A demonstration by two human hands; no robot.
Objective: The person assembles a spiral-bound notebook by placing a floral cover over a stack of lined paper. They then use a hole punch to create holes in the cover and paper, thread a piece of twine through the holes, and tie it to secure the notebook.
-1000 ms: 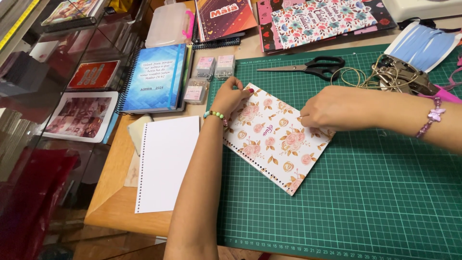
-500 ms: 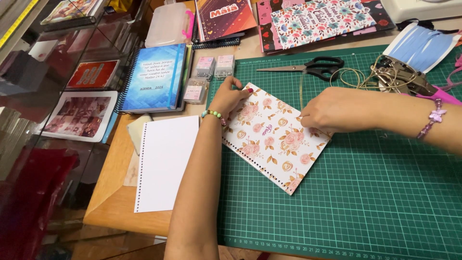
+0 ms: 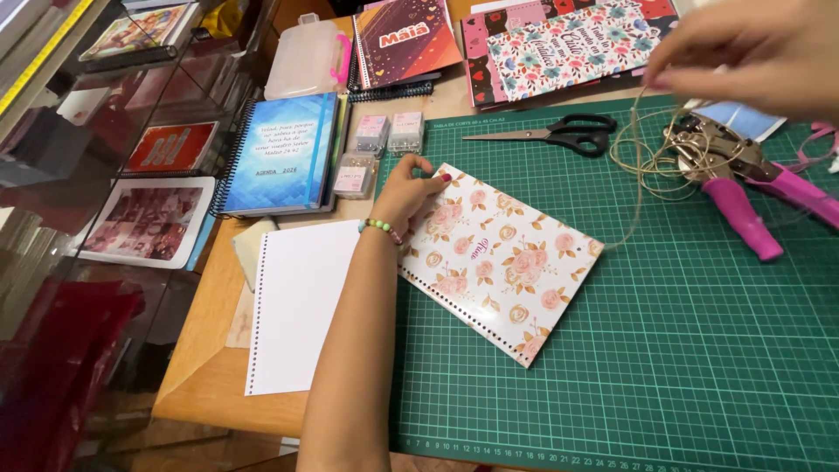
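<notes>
While the left hand (image 3: 411, 192) presses the floral cover (image 3: 502, 258) flat-fingered, right-hand fingers (image 3: 690, 65) seemingly pinch the twine (image 3: 642, 153).

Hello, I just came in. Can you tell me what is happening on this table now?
A person works at a green cutting mat. The left hand presses down the top corner of a floral punched cover lying on the mat. The right hand is raised near the top right and pinches a thin cord, which runs down to the cover's right edge. Scissors and a pink-handled punch lie on the mat. A stack of white punched paper lies left of the mat.
</notes>
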